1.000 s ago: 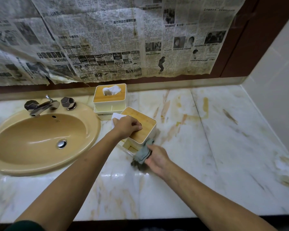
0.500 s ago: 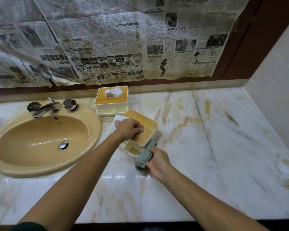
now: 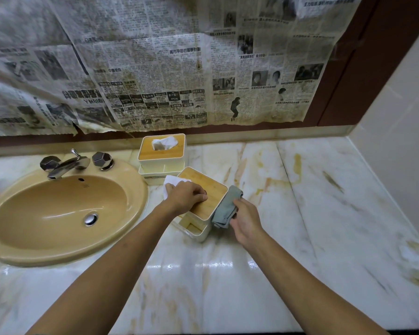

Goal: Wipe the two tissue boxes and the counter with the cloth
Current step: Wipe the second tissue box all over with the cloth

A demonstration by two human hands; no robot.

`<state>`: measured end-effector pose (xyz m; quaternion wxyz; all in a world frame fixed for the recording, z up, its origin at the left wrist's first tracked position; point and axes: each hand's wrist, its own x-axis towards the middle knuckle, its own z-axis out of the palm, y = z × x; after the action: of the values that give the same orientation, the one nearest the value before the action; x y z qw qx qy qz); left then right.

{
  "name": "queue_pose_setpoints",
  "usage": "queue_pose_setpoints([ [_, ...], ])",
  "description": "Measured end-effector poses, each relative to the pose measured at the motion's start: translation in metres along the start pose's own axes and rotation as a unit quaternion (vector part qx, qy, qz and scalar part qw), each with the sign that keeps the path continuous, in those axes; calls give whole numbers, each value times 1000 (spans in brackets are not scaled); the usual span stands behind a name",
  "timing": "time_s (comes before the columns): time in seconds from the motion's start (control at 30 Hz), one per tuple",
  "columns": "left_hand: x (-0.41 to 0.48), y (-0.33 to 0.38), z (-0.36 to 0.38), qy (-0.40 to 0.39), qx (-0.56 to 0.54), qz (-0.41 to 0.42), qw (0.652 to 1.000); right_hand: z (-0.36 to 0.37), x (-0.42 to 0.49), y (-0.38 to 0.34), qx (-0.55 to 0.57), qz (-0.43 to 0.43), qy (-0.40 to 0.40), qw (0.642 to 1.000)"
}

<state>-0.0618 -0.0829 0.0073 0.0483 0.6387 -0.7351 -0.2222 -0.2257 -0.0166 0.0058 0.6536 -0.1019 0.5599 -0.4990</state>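
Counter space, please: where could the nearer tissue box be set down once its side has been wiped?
The counter lies bare from the right hand to the side wall, and in front of both arms. It is crowded by the sink: the far tissue box, the near tissue box under the left hand, and the cloth.

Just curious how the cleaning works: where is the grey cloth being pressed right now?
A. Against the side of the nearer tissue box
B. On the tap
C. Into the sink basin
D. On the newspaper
A: the right hand presses the grey cloth against the side of the nearer tissue box, which the left hand steadies.
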Motion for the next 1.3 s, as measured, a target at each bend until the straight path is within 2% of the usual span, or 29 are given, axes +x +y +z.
queue_pose_setpoints([
  [0.13, -2, 2, 0, -24, 20, -21, 999, -25, 1, -3, 125, 19, 1, 992],
  [0.23, -4, 7, 0, -36, 38, -36, 998, -42, 2, -11, 175, 29, 21, 984],
  [0.47, -8, -9, -14, -92, 65, 78, 991, -58, 7, -25, 183, 8, 20, 983],
  [0.57, -8, -8, -17, -86, 109, 105, 985, -53, 10, -21, 130, 1, 20, 991],
  [0.63, -9, -3, -15, -57, 118, 80, 988, -45, 12, -14, 55, -7, 12, 998],
  [0.77, -10, 7, -4, -14, 109, -27, 994, -27, 11, -6, -89, -29, -18, 995],
  [0.9, -7, 7, 5, 20, 67, -137, 988, -23, 1, 2, -150, -35, -20, 988],
  [1.0, -9, 10, 5, 33, 84, -158, 983, -21, -13, 19, -134, -29, -30, 990],
  [1.13, -12, 3, 6, 34, 43, -147, 988, -17, -27, 41, -110, 7, -70, 991],
  [1.3, -17, 3, -2, 17, 32, -136, 990, -26, -25, 34, 38, 24, -43, 998],
])
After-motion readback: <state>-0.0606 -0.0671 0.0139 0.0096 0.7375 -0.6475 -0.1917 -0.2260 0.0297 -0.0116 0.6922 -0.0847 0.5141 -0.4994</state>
